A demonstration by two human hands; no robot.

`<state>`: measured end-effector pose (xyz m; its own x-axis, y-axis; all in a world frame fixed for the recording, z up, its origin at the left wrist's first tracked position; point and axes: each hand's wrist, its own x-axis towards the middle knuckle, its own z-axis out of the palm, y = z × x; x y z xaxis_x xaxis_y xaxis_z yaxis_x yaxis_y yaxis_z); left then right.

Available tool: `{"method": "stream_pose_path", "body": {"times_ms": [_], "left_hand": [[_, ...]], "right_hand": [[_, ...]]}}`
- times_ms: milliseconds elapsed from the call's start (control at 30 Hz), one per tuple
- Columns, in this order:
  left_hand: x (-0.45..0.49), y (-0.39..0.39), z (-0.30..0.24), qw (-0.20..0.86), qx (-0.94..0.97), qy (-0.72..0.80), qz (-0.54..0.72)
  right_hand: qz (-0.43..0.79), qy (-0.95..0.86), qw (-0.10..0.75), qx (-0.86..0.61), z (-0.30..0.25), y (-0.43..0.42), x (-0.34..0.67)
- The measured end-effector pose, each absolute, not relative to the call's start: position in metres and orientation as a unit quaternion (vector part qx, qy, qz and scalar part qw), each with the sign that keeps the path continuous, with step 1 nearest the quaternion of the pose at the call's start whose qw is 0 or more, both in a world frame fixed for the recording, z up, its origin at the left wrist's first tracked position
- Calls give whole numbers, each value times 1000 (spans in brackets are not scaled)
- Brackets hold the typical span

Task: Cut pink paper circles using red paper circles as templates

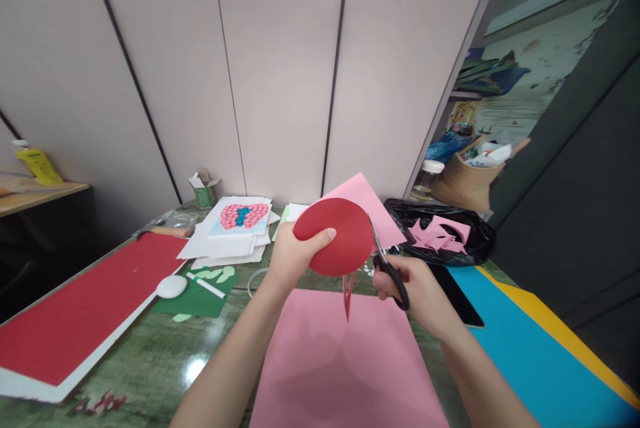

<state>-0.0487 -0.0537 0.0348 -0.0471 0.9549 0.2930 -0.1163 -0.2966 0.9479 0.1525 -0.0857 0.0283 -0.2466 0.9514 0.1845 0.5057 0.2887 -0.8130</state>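
Observation:
My left hand (296,251) grips a red paper circle (345,225) by its left side, thumb on top. In my right hand (407,285) is a pair of scissors (397,285) with black handles, its blades at the circle's right edge. Thin red strips (348,298) of paper hang below the circle. Behind it a square of pink paper (367,198) shows, partly hidden; I cannot tell whether my left hand holds it too. A large pink sheet (340,368) lies on the table beneath my hands.
To the left are a long red sheet (95,295), a white oval object (171,287), a green sheet (200,305) and stacked white papers (225,247). At right lie a black bag (480,231) with pink scraps, a dark tablet (460,301), and a blue sheet (520,341). Cabinet doors (280,81) stand behind.

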Motion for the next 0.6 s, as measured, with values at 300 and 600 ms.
{"method": "stream_pose_path", "body": {"times_ms": [300,600], "left_hand": [[-52,-54,37,443,541,390,600],[-52,-54,38,441,542,394,597]], "right_hand": [[302,-727,338,-516,26,-86,156],[307,-727,333,-516,29,-83,158]]}}
